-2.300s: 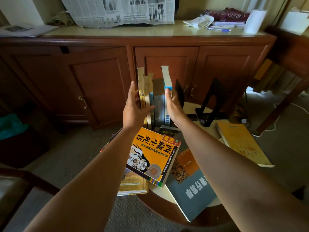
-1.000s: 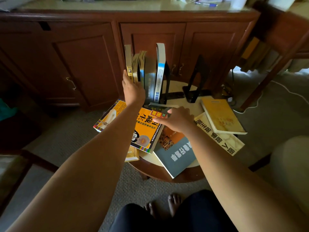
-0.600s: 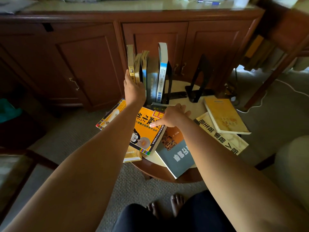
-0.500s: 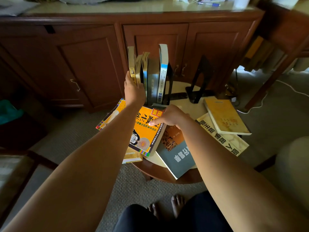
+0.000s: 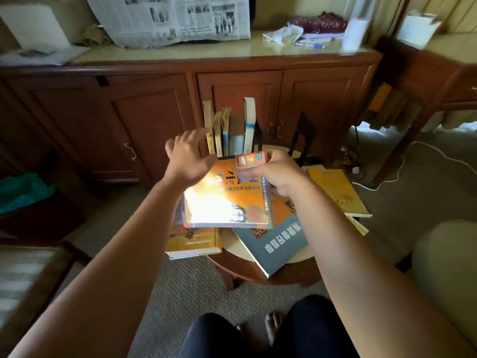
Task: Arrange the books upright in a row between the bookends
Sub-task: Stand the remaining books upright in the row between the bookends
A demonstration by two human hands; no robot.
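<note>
Lifted above the pile and tilted: the orange book (image 5: 227,197), glossy, with a hard glare across the left half of its cover. Gripped at the far right corner by the right hand (image 5: 280,174), fingers curled round the edge behind a small red label. Near edge clear of the flat books beneath. Above the far left corner, the left hand (image 5: 188,157) — spread wide, holding nothing, blurred; cannot tell whether touching the cover.

Just behind both hands, the upright books (image 5: 228,130): thin spines in a row, pages of two fanned at the top, tallest at the right end against a black metal bookend (image 5: 258,134). Open gap to the right of it, then the second bookend (image 5: 304,133), the same thin dark sheet with a pointed top, standing well apart from the row.

Under the lifted book, a grey-green paperback (image 5: 277,245) jutting past the rim of the round table (image 5: 229,248) — cream top, dark wood edge. At the left, a yellow book (image 5: 193,240) overhanging too. At the right, a second yellow book (image 5: 338,192) lying flat.

Beyond, a reddish wooden cabinet (image 5: 154,115) with panelled doors and brass handles, close behind the row; newspaper (image 5: 170,19) draped over its pale top. Ribbed carpet (image 5: 180,280) below, and a white cable (image 5: 387,183) on the floor at the right.
</note>
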